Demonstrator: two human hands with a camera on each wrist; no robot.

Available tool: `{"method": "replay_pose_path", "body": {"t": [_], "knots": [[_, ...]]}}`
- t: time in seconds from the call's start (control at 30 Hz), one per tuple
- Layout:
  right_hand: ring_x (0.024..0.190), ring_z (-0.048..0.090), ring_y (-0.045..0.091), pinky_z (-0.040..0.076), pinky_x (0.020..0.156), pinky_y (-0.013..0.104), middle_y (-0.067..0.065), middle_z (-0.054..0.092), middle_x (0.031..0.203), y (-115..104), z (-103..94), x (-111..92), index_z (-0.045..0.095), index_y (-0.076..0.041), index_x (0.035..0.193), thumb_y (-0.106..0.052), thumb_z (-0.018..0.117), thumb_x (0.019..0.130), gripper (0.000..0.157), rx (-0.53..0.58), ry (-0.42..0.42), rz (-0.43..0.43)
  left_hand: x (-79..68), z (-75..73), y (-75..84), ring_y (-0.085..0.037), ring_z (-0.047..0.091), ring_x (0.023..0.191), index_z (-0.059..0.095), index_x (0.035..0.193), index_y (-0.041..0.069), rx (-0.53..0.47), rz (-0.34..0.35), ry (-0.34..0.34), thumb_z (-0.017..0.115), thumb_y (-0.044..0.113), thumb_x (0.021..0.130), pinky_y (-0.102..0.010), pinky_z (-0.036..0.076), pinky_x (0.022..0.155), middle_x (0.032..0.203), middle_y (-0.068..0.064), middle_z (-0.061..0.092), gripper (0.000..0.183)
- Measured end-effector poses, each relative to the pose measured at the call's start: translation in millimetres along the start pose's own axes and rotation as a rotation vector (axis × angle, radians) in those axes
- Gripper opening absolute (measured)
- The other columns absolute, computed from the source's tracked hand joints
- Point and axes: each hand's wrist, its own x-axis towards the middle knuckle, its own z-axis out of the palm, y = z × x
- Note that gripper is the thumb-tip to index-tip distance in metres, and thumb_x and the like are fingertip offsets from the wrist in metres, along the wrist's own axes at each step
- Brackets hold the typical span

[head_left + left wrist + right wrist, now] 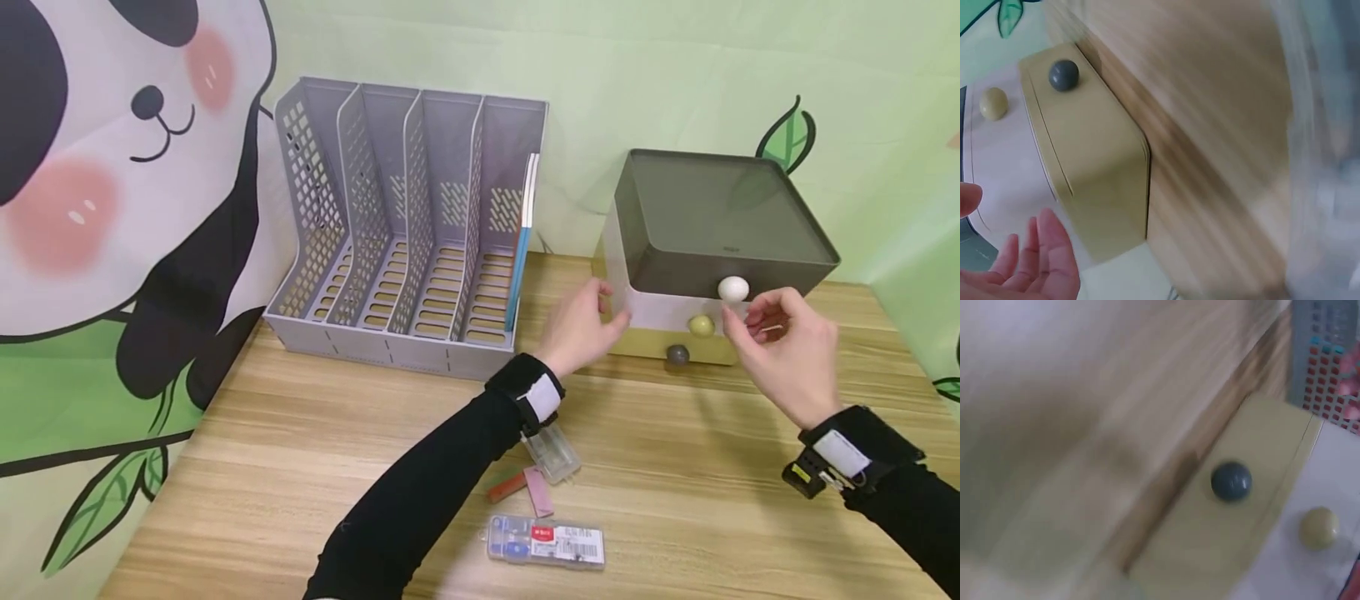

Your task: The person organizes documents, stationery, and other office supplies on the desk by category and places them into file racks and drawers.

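A small drawer box (675,308) has a dark top tier, a white middle tier and a yellow bottom tier. Its knobs are a white one (732,289), a yellow one (701,325) and a dark grey one (678,355). At the box's left side is my left hand (583,327), fingers and thumb spread apart; whether it touches the box I cannot tell. My right hand (791,354) is in front of the box, thumb and loosely bent fingers close beside the white knob, nothing visibly held. Little of that hand shows in the right wrist view.
Left of the box stands a grey file rack (390,350) with slotted compartments; thin books (521,250) lean in the rightmost one. Nearer lie a clear case (553,454), an orange strip (507,487), a pink strip (538,492) and a labelled clear plastic box (546,542).
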Motion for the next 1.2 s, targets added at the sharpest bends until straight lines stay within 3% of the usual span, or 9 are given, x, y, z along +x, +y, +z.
{"method": "replay_pose_path", "body": {"t": [0.23, 0.3, 0.37, 0.47, 0.53, 0.6, 0.7, 0.97, 1.2], "knots": [[0.059, 0.059, -0.006, 0.049, 0.054, 0.011, -0.011, 0.058, 0.074, 5, 4.5, -8, 0.052, -0.001, 0.097, -0.029, 0.066, 0.087, 0.034, 0.162, -0.214, 0.393, -5.7, 7.6, -2.4, -0.011, 0.055, 0.081, 0.059, 0.114, 0.011, -0.061, -0.051, -0.047, 0.057, 0.038, 0.092, -0.023, 0.044, 0.067, 0.095, 0.0, 0.062, 0.035], [0.06, 0.063, 0.001, 0.054, 0.058, 0.016, -0.008, 0.06, 0.074, 12, 8.0, -7, 0.048, -0.001, 0.099, -0.028, 0.067, 0.087, 0.035, 0.313, -0.27, 0.507, -6.7, 8.4, -3.1, -0.01, 0.056, 0.082, 0.061, 0.111, 0.012, -0.046, -0.047, -0.053, 0.057, 0.037, 0.092, -0.023, 0.044, 0.069, 0.095, 0.002, 0.062, 0.032], [0.064, 0.067, 0.008, 0.056, 0.062, 0.021, -0.004, 0.064, 0.078, 50, 22.7, -9, 0.046, -0.002, 0.101, -0.027, 0.07, 0.085, 0.039, 0.491, -0.287, 0.585, -7.4, 8.8, -4.0, -0.01, 0.057, 0.084, 0.063, 0.109, 0.012, -0.038, -0.04, -0.061, 0.057, 0.036, 0.093, -0.022, 0.044, 0.071, 0.095, 0.003, 0.063, 0.03], [0.068, 0.068, 0.012, 0.056, 0.066, 0.025, 0.0, 0.068, 0.079, 54, 26.1, -5, 0.045, 0.001, 0.104, -0.024, 0.073, 0.083, 0.044, 0.711, -0.314, 0.715, -7.9, 8.8, -4.3, -0.008, 0.057, 0.086, 0.065, 0.105, 0.013, -0.027, -0.035, -0.073, 0.057, 0.035, 0.093, -0.02, 0.044, 0.073, 0.094, 0.004, 0.064, 0.027], [0.071, 0.069, 0.014, 0.056, 0.067, 0.025, 0.001, 0.07, 0.081, 59, 29.8, -5, 0.05, 0.0, 0.104, -0.024, 0.072, 0.083, 0.039, 0.774, -0.33, 0.735, -6.0, 11.7, -7.1, -0.007, 0.057, 0.085, 0.066, 0.103, 0.014, -0.021, -0.027, -0.072, 0.057, 0.035, 0.092, -0.02, 0.044, 0.073, 0.092, 0.006, 0.063, 0.026], [0.073, 0.069, 0.014, 0.056, 0.068, 0.024, 0.002, 0.07, 0.082, 36, 22.5, -1, 0.054, 0.0, 0.104, -0.023, 0.07, 0.085, 0.034, 0.772, -0.361, 0.774, -5.9, 12.4, -7.2, -0.007, 0.056, 0.084, 0.066, 0.103, 0.013, -0.016, -0.023, -0.077, 0.056, 0.035, 0.092, -0.019, 0.044, 0.073, 0.092, 0.006, 0.062, 0.026], [0.078, 0.069, 0.019, 0.056, 0.071, 0.027, 0.007, 0.071, 0.088, 65, 33.3, -4, 0.061, -0.002, 0.104, -0.021, 0.069, 0.086, 0.027, 0.823, -0.373, 0.766, -6.0, 14.1, -8.1, -0.007, 0.056, 0.084, 0.067, 0.104, 0.013, -0.01, -0.01, -0.086, 0.057, 0.034, 0.092, -0.02, 0.044, 0.072, 0.092, 0.006, 0.063, 0.026], [0.087, 0.069, 0.025, 0.054, 0.075, 0.033, 0.011, 0.07, 0.101, 139, 66.5, -12, 0.061, 0.0, 0.113, -0.022, 0.077, 0.078, 0.044, 0.874, -0.266, 0.795, -9.5, 12.6, -1.9, -0.01, 0.055, 0.088, 0.062, 0.114, 0.014, 0.142, 0.073, -0.115, 0.054, 0.036, 0.093, -0.023, 0.045, 0.072, 0.1, 0.001, 0.062, 0.032], [0.087, 0.069, 0.024, 0.053, 0.075, 0.031, 0.011, 0.07, 0.099, 138, 71.6, -11, 0.058, 0.003, 0.113, -0.023, 0.079, 0.076, 0.049, 0.873, -0.224, 0.784, -9.9, 12.8, -0.1, -0.011, 0.056, 0.096, 0.058, 0.119, 0.012, 0.151, 0.097, -0.077, 0.055, 0.035, 0.093, -0.026, 0.048, 0.079, 0.11, -0.002, 0.062, 0.035]]}}
